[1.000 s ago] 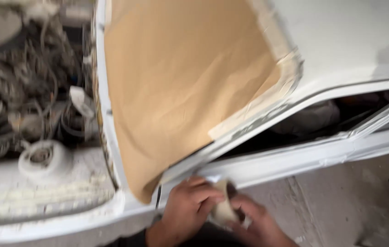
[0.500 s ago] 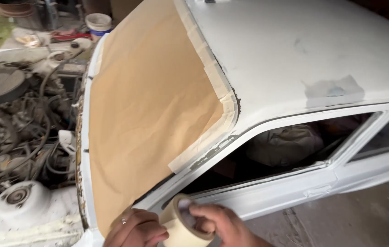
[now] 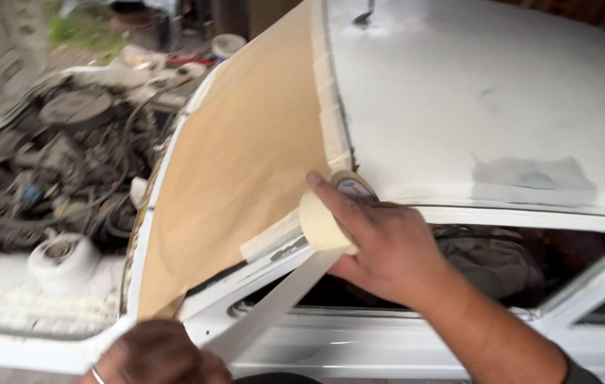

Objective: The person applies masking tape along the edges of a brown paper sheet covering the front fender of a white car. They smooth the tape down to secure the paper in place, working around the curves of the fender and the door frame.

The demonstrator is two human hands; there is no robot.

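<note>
At bottom left, the left hand (image 3: 156, 353) pinched the end of the tape strip (image 3: 274, 302); at centre, the right hand (image 3: 388, 245) clasped the tape roll (image 3: 327, 217). Slack might have wrinkled the strip off the brown masking paper (image 3: 238, 171).

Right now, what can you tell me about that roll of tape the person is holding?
The roll of masking tape is a cream-coloured paper ring with a hollow middle and a printed inner core. The right hand grips it, fingers across its top, up by the corner where the brown masking paper meets the white car roof. A long strip of tape is pulled off it, running down and left to the left hand at the bottom edge.
</note>
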